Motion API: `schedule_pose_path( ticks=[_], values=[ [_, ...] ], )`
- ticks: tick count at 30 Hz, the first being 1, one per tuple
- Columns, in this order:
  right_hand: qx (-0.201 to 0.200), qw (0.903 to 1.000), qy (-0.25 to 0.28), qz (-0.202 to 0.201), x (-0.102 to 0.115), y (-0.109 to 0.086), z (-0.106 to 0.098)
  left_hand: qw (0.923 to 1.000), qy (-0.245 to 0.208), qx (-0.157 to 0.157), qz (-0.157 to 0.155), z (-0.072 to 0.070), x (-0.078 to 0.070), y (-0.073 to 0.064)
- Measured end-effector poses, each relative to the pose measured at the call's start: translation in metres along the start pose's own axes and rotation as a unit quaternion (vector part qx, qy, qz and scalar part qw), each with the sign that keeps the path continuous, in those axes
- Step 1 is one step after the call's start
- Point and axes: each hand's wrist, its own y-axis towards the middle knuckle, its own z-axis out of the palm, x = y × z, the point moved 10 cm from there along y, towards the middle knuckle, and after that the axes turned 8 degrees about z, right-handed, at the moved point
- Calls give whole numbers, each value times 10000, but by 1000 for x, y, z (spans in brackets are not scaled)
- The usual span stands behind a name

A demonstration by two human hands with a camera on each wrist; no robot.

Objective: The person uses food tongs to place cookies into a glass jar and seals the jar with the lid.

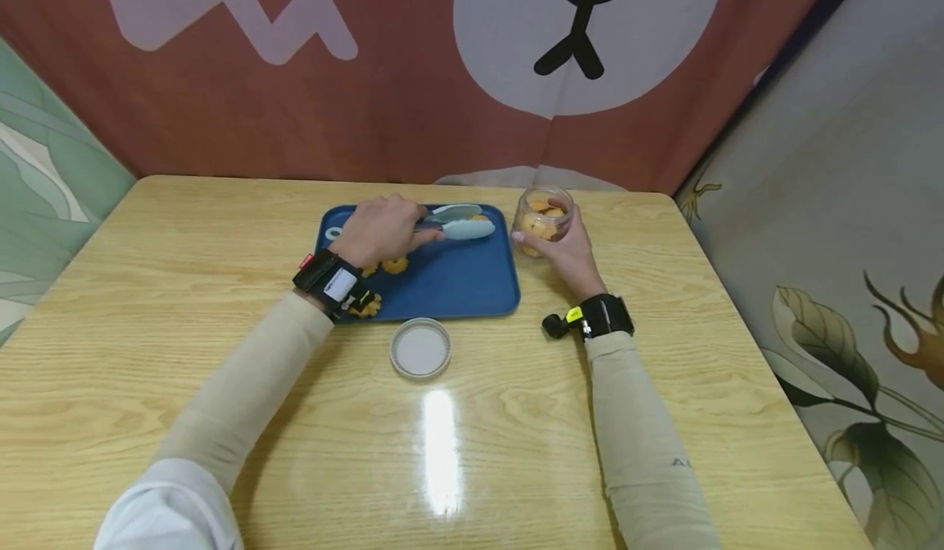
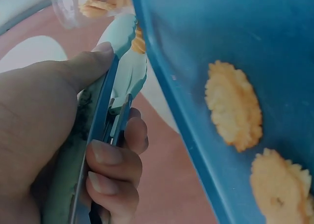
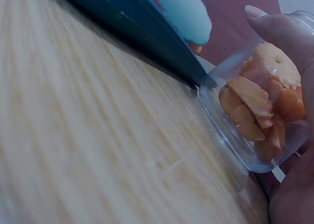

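Observation:
My left hand [image 1: 379, 229] grips a pair of tongs [image 1: 460, 229] with pale mint-green tips, held over the right half of a blue tray [image 1: 460, 284]. In the left wrist view, thumb and fingers wrap the tongs' arms, and a scalloped cookie [image 2: 139, 41] shows between the tips. Two more golden cookies [image 2: 233, 106] lie on the tray in that view. Just right of the tray, my right hand [image 1: 566, 248] holds a clear jar [image 1: 525, 224] by its side, thumb toward the front. The jar stands lidless, with several cookies [image 3: 250, 103] inside.
A round pale lid [image 1: 420, 348] lies on the wooden table [image 1: 509, 419] in front of the tray. Cookies [image 1: 369, 306] sit at the tray's near left corner, partly behind the left wrist strap. A brown printed curtain [image 1: 398, 124] hangs along the table's far edge.

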Motion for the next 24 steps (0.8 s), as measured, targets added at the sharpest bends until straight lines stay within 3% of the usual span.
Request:
schedule_pose_path(
  ticks=[15,24],
  values=[
    [-26,10000,-14,-15,-1,1,0,9992,75,-280,272,-22,-20,-2],
    [18,10000,16,-26,4,1,5,9964,16,-822,230,-53,-23,-1]
  ],
)
